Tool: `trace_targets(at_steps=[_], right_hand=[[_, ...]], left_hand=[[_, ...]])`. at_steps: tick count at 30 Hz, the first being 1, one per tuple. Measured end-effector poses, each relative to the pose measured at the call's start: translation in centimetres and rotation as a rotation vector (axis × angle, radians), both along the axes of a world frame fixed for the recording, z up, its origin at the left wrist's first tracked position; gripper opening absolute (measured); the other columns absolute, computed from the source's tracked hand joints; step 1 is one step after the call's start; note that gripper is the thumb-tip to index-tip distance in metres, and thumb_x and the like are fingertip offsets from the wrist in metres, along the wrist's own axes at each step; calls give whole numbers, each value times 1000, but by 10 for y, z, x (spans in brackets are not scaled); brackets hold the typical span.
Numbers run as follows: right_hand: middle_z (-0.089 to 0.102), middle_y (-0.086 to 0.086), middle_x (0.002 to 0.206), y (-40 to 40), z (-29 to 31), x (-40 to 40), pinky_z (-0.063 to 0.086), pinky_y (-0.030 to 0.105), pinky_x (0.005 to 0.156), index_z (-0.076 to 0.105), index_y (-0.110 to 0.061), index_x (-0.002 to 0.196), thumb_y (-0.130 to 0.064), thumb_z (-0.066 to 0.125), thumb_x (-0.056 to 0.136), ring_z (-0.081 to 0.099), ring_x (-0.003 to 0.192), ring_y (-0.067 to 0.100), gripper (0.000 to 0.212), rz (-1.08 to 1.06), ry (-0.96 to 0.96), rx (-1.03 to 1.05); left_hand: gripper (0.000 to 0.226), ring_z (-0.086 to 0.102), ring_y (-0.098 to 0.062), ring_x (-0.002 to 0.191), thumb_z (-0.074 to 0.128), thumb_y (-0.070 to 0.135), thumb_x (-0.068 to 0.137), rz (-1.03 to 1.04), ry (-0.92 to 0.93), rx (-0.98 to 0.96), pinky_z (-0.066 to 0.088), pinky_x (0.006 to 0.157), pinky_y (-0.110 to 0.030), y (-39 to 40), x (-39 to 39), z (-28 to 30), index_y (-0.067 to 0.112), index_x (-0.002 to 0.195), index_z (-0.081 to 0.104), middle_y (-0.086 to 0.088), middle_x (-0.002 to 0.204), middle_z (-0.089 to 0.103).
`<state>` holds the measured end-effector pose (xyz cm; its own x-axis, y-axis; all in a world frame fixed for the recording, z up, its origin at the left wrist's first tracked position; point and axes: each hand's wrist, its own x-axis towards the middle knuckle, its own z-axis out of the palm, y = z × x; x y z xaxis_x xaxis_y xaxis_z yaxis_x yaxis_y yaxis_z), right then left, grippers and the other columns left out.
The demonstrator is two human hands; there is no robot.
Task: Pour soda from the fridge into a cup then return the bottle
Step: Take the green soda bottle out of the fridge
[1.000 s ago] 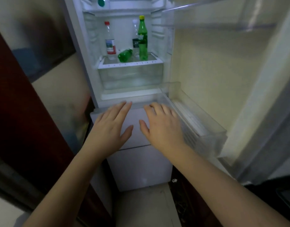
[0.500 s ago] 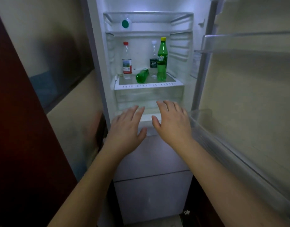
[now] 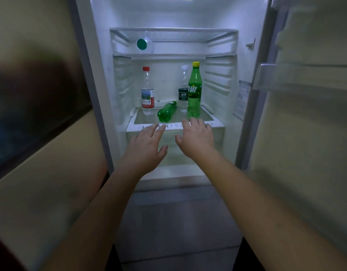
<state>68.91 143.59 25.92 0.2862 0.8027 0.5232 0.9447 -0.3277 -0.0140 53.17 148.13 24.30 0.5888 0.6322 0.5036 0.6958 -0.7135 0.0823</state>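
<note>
The fridge stands open, lit inside. On its glass shelf (image 3: 206, 120) an upright green soda bottle (image 3: 194, 90) with a yellow cap stands at the right. A second green bottle (image 3: 166, 111) lies on its side in the middle. My right hand (image 3: 197, 138) reaches in palm down with straight fingers, its fingertips at the shelf's front edge just below the upright green bottle, holding nothing. My left hand (image 3: 146, 146) is beside it, fingers spread, also empty. No cup is in view.
A clear water bottle with a red cap (image 3: 147, 93) stands at the shelf's left, another clear bottle (image 3: 183, 89) behind the soda. A green-capped bottle (image 3: 144, 44) lies on the upper shelf. The open fridge door (image 3: 305, 94) with its racks fills the right side; a wall is left.
Both hands have moved up and forward from the lower drawer front to the shelf's edge. The view has tilted up and closer to the fridge interior.
</note>
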Motion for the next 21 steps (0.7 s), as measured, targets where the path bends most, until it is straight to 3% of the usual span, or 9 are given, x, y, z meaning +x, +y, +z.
trace_targets(at_steps=[10,13,17,21], right_hand=[[41,9,141,62,7,54,31,40,101,32,-17,142,-48,43,94,38,128,27,59,43,-73,-49],[40,10,143,80,5,63,30,42,103,30,-17,144,-49,42,94,36,130,27,61,46,-66,-51],[39,9,144,104,0,72,30,42,104,28,-17,144,-49,42,94,36,130,27,61,53,-99,-71],[41,9,142,122,-1,78,31,41,101,29,-18,144,-48,45,93,37,129,26,61,39,-113,-67]], left_hand=[[63,32,-22,140,47,41,96,27,64,114,33,108,-41,70,48,35,21,152,28,-3,155,34],[62,40,-22,134,46,41,96,18,77,137,36,104,-40,91,67,42,21,152,29,-3,148,44],[61,51,-24,121,44,40,97,24,96,116,39,95,-38,124,94,44,21,152,28,-6,136,54],[61,51,-27,123,47,38,96,6,31,0,44,94,-41,157,118,42,19,151,27,-9,141,51]])
